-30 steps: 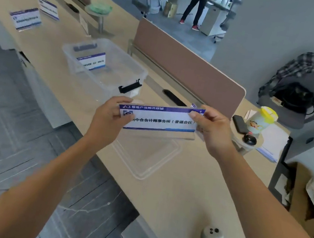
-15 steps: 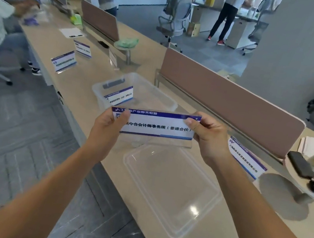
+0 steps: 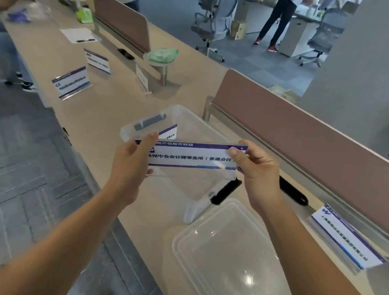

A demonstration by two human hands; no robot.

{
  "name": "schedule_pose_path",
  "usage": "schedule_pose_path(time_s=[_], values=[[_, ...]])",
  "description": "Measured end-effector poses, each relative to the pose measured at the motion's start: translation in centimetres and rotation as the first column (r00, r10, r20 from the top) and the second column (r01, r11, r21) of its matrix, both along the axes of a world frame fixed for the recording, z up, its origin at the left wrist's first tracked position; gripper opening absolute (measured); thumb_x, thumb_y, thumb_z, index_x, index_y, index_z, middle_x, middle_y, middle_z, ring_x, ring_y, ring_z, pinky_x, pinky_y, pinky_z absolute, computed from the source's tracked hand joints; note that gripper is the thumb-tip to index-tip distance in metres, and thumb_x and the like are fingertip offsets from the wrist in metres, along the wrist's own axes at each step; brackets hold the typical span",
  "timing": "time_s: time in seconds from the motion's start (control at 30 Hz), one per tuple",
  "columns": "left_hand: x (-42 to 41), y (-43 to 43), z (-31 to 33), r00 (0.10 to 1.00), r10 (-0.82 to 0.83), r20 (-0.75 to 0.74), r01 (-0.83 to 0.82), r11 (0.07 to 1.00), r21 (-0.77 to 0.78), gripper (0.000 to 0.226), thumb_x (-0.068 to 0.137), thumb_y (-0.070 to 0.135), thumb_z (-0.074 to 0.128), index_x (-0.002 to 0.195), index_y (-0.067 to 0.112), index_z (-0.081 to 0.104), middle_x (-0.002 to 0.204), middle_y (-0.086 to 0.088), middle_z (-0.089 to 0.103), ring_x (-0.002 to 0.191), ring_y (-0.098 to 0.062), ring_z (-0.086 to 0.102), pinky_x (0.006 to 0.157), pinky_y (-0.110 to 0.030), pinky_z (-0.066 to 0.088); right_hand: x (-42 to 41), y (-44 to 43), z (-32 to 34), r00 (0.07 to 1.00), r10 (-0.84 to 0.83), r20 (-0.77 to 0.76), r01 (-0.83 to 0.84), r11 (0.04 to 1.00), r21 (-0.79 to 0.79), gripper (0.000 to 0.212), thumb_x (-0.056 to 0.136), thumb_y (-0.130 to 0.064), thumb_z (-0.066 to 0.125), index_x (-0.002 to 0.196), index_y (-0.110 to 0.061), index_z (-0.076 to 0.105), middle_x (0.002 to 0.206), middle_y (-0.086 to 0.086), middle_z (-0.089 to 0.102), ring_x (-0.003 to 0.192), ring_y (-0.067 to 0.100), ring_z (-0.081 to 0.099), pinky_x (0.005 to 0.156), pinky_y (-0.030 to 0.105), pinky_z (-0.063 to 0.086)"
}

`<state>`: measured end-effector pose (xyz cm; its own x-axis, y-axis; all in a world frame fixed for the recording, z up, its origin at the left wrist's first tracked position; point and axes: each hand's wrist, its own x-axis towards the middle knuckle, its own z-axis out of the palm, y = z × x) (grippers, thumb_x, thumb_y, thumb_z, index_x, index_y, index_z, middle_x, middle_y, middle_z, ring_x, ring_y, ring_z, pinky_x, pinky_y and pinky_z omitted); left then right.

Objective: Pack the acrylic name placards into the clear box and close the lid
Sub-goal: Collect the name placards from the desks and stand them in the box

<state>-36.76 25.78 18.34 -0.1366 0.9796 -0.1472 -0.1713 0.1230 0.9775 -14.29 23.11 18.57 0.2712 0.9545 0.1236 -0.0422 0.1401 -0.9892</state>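
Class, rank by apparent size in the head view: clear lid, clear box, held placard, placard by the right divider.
1. clear lid, though it is nearest the camera
2. clear box
3. held placard and placard by the divider look alike; unranked

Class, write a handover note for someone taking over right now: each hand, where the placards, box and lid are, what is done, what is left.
Left hand and right hand each pinch one end of the held placard, over the open box.
Done: one boxed placard stands inside.
Lid lies on the desk, beside the box on its near side.
Left: lower the held placard in, collect the right placard and the far placards from the desk, then close the lid.
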Motion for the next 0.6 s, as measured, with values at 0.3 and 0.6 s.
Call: schedule_pose_path(time_s=[0.3,0.6], values=[[-7.2,9.6,-1.6,0.986,-0.166,-0.02,0.166,0.961,0.219,0.02,0.092,0.032,0.065,0.072,0.035,0.067,0.068,0.023,0.061,0.07,-0.002,0.057,0.074,-0.036,0.045,-10.7,7.9,0.8,0.97,-0.119,-0.213,0.045,0.945,-0.324,0.062,0.079,-0.061,0.058,0.137,-0.045,0.044,0.139,-0.015,0.04,0.131,0.04,0.044,0.103,0.058,0.046],[-7.5,15.8,-3.7,0.873,-0.474,-0.114,0.487,0.843,0.227,0.008,0.075,0.043,0.071,0.08,0.036,0.072,0.079,0.019,0.066,0.082,-0.004,0.06,0.091,-0.044,0.051,-10.0,14.8,-0.2,0.904,-0.282,-0.322,0.228,0.954,-0.193,0.025,0.094,-0.031,0.065,0.119,-0.033,0.059,0.11,-0.013,0.053,0.099,0.03,0.049,0.098,0.059,0.047]])
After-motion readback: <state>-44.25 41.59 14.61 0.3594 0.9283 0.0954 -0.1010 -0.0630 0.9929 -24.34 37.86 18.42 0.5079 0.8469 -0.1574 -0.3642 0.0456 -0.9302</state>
